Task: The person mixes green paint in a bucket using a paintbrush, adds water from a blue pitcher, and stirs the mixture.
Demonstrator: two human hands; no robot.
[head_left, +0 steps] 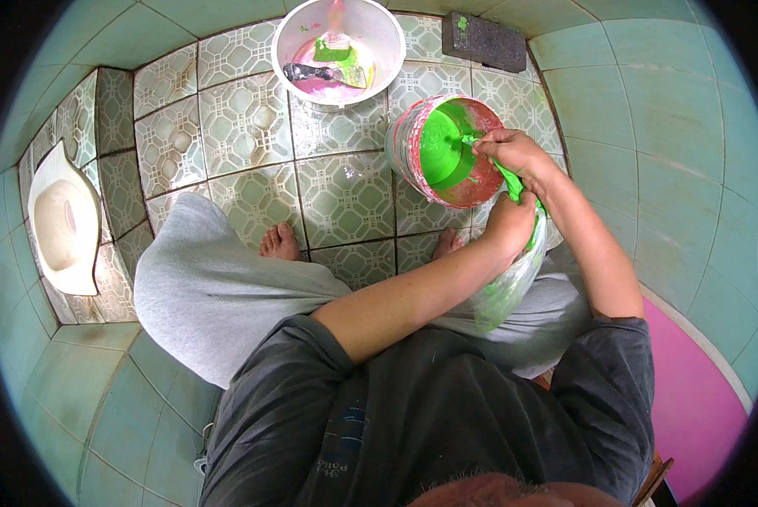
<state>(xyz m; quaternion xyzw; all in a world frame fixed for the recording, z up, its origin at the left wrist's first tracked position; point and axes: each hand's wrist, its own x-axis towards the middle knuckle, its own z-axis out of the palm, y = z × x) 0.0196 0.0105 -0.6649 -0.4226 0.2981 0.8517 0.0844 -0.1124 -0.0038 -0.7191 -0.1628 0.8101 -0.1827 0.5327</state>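
My left hand (512, 225) is closed around the gathered part of a clear plastic bag (506, 291) smeared inside with green paint. The bag's lower part hangs down in front of my right thigh. My right hand (518, 155) pinches the bag's twisted, green-coated end over the right side of a paint bucket (403, 156). That bucket tilts slightly and has a red-stained inner wall. Bright green paint (443, 152) lies inside it. My hands are close together, the right one farther forward than the left.
Beyond the paint bucket stands a white bucket (281, 52) holding a putty knife (324, 74) and a paintbrush (334, 46). A dark grey block (484, 40) lies by the far wall. A squat toilet (62, 224) is at left; green tiled walls (675, 118) surround the patterned floor (248, 118).
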